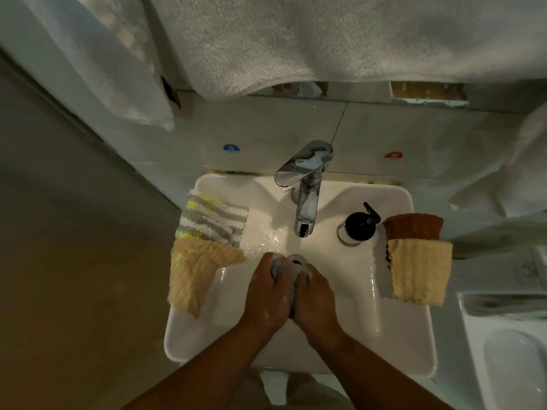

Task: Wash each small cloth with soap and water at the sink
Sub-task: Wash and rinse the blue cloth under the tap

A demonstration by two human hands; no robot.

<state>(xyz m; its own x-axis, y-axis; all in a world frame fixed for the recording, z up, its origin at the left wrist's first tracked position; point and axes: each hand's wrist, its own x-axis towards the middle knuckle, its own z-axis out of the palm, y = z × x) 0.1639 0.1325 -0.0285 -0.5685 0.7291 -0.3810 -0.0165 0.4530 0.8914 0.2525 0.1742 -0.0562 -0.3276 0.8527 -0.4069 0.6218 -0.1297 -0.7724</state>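
Head view: looked straight down on a white sink [355, 335] with both forearms reaching in from the bottom edge.
Left rim, back: a grey, white and yellow striped cloth [213, 220] lay flat on the sink's left edge.
Left rim, front: a tan waffle cloth [195, 276] overlapped the striped cloth's near end and hung partly over the outer edge.
Left hand [266, 294]: fingers curled tight round a grey cloth [279, 269], with specks of white suds on the knuckles.
Grey cloth: bunched up between the two hands, low in the basin just in front of the spout – only small folds showed.
Faucet [305, 184]: chrome, single lever, spout pointing at the hands; water flow could not be told.
Right hand [315, 300]: also closed on the grey cloth, pressed against the left hand.
Soap dispenser [359, 224]: clear bottle with a black pump, upright on the rim right of the faucet.
Right rim, back: a brown cloth [413, 226] lay folded beside the dispenser.
Right rim, front: a yellow waffle cloth [420, 273] lay over the brown cloth's near edge – dry-looking, flat.
Above: a white towel [296, 39] hung across the top of the view.
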